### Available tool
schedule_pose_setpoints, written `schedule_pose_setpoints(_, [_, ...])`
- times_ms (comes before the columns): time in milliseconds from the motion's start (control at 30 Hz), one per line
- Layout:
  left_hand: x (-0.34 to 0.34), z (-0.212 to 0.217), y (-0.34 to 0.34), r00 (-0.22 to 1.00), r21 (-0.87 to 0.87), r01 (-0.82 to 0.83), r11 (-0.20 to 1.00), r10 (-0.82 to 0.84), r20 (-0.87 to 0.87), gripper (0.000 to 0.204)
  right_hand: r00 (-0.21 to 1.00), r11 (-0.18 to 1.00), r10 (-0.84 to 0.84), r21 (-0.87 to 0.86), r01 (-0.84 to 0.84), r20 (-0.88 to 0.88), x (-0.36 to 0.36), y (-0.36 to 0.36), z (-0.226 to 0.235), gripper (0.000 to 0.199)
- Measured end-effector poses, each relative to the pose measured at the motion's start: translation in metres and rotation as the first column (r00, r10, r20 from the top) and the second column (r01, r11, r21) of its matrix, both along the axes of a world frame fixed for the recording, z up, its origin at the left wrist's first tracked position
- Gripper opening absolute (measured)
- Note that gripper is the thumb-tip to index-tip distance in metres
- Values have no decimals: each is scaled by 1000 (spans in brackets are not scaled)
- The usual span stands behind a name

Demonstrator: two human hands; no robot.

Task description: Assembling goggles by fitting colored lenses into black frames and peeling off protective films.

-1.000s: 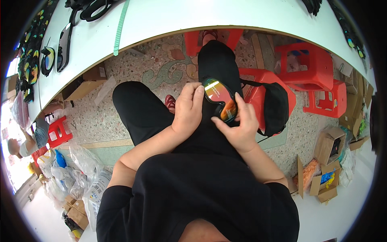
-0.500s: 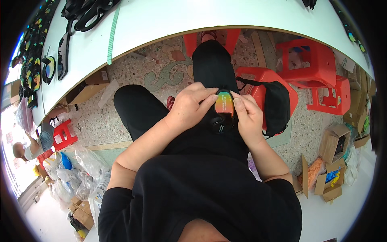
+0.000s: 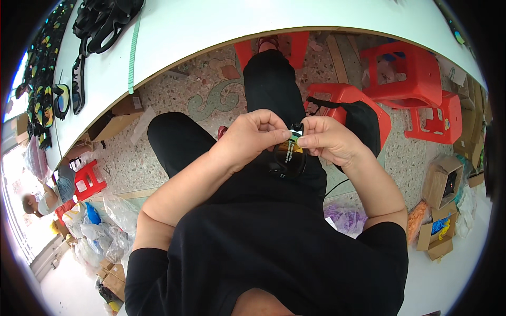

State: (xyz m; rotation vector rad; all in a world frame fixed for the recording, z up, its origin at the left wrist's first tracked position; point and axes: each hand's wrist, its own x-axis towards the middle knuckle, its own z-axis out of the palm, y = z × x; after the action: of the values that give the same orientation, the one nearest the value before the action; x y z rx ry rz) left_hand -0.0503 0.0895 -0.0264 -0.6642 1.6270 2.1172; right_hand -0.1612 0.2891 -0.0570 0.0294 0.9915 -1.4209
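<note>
Over my lap I have a pair of goggles (image 3: 289,158) with a black frame and a shiny lens that shows dark and orange, with print on it. My left hand (image 3: 255,136) pinches its upper edge between thumb and fingers. On the other side of the same edge, my right hand (image 3: 332,139) is closed, thumb against fingertips. A small pale green bit shows between the two thumbs; I cannot make out what it is. My fingers hide part of the frame.
The white table (image 3: 221,21) curves ahead, with black goggle frames (image 3: 108,23) and rows of mirrored goggles (image 3: 42,100) at its left. Red stools (image 3: 403,73) stand right, one under a black bag (image 3: 363,124). Plastic bags (image 3: 100,231) and open cartons (image 3: 437,231) lie around. A person (image 3: 50,195) is far left.
Both hands have come closer together at the upper edge of the goggles, the right one turning inward. The lens has tilted and looks darker. My right elbow has moved outward.
</note>
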Motion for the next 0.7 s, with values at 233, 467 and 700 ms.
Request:
schedule_pose_setpoints(233, [-8,-5,-9,974,245,193,950,-215,66,13,971,974,214,-95,-205,104,-9,-6,-6,23])
schedule_pose_setpoints(467, [-13,-10,-8,965,252,241,937,-258,37,12,961,973,223,-90,-210,161,-11,-6,-12,23])
schedule_pose_setpoints(700, [-13,-6,-3,968,55,249,967,-251,28,14,984,986,166,23,-165,-70,-9,0,-1,22])
